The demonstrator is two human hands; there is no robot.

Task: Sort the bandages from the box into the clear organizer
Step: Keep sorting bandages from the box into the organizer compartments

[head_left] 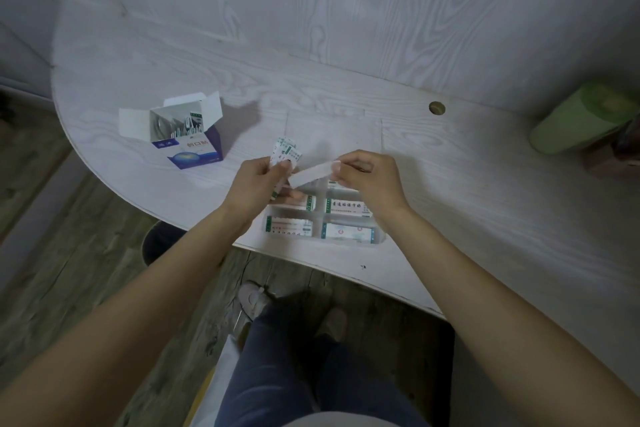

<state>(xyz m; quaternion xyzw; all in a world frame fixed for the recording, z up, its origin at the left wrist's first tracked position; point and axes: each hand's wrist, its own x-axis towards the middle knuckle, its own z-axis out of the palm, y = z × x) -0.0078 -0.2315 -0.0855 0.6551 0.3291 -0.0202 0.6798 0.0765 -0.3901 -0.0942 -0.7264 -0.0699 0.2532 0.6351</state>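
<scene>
You are pinching a single bandage (313,173) in your right hand (367,180) at frame center, above the clear organizer (379,239), while your left hand (258,184) is gripping a fanned stack of bandages (285,152). That loose fan could be slipping and scattering. The bandage's long axis is running lower left to upper right.
</scene>
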